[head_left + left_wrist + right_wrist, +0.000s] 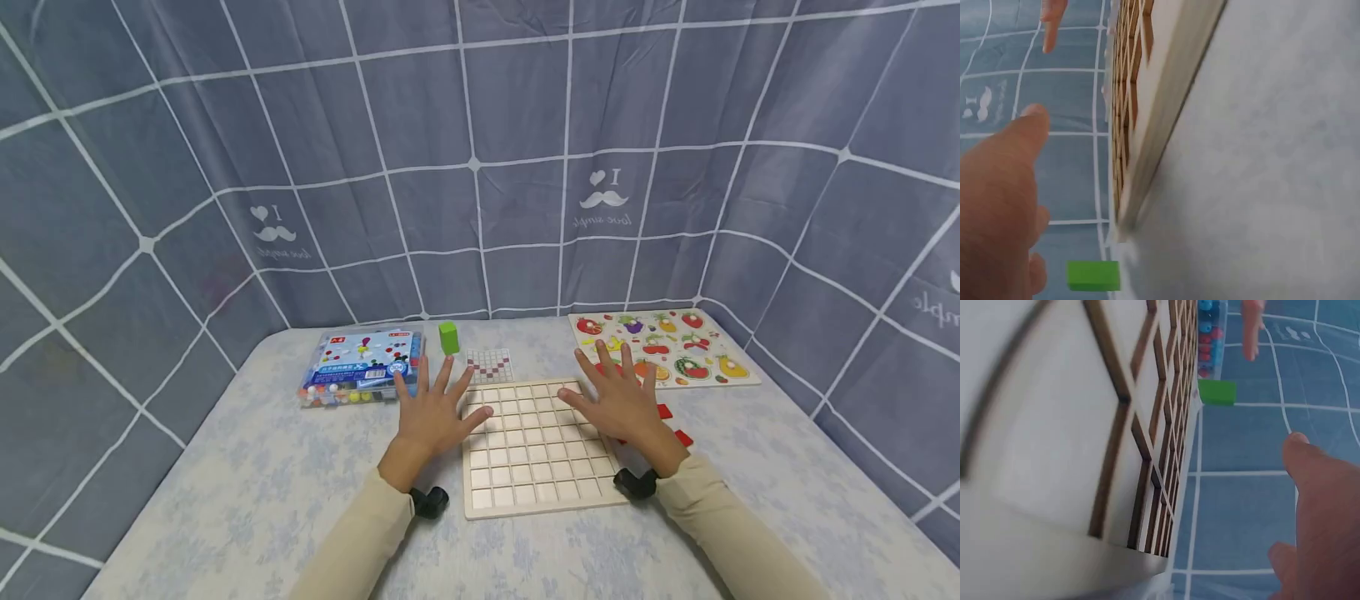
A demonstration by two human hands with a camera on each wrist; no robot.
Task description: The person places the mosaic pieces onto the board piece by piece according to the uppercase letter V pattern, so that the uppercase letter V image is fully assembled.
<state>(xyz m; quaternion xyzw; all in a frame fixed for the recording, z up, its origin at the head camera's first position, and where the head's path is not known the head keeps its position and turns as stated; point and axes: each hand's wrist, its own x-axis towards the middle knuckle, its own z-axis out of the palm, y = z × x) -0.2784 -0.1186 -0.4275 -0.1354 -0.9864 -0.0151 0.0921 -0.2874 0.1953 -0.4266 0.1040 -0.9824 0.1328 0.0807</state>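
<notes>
A wooden grid board (540, 446) with square recesses lies flat between the two hands. My left hand (431, 417), fingers spread, is over its left edge; my right hand (622, 404), also spread, is over its right edge. Neither holds anything. In the left wrist view the left hand (1004, 194) is raised beside the board's edge (1166, 100). In the right wrist view the right hand (1329, 512) is beside the grid (1054, 444). Red pieces (683, 438) lie by the right forearm, some partly hidden. A small card with a red pattern (489, 365) lies behind the board.
A green block (448, 337) stands behind the board, left of the card. At the back left lies a clear plastic box (363, 367) with a blue label and colored balls. A fruit puzzle board (690, 350) lies at the back right. A grey curtain (517, 200) surrounds the table (247, 492).
</notes>
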